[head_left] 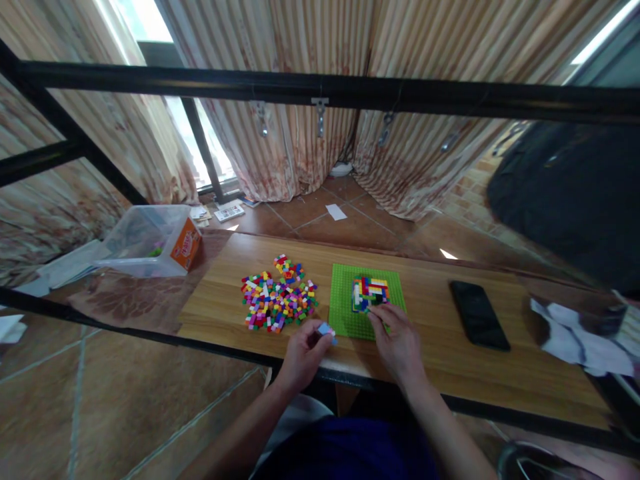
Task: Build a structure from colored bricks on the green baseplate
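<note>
1. The left hand pinches a light blue brick between thumb and fingertips, over the table's near edge.
2. The right hand lies fingers-down on the green baseplate. Its fingertips touch the near side of the small multicoloured build. Whether it pinches anything, I cannot tell.
3. Risk: held so close to the edge, the brick could fall to the floor if the pinch loosens. A hard push could slide the baseplate or knock bricks off the build.
4. The loose brick pile lies left of the baseplate, and a phone lies well apart on the right.
5. A clear plastic box sits far left.
</note>
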The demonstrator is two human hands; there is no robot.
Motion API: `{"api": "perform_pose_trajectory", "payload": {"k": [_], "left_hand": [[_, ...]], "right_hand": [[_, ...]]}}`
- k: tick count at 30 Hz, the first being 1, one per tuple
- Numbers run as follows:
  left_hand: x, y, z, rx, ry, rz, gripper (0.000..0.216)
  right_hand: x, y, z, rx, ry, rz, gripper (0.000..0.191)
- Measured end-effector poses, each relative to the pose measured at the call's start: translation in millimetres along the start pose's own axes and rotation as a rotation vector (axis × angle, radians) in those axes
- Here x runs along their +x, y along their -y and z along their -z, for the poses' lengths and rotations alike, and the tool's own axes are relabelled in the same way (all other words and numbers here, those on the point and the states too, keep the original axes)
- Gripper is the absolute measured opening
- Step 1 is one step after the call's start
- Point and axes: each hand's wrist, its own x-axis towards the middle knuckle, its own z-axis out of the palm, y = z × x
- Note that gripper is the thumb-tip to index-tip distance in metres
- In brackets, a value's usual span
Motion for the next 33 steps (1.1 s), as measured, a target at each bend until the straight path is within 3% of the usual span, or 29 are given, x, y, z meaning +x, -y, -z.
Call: {"api": "perform_pose_trajectory", "payload": {"k": [10,20,33], "left_hand": [[0,3,1,-0.019,0.036,0.013,0.021],[-1,-3,0,-0.011,0.063,0.020,0.020],[-1,-5,-2,-0.062,0.052,0.048,0.021]], "right_hand": [[30,-19,-5,-0.154,0.059,0.091,0.029],[37,-18,-6,-0.148,0.114,0.027,0.028],[40,-16,-3,-0.342,0.170,0.148,0.020]]}}
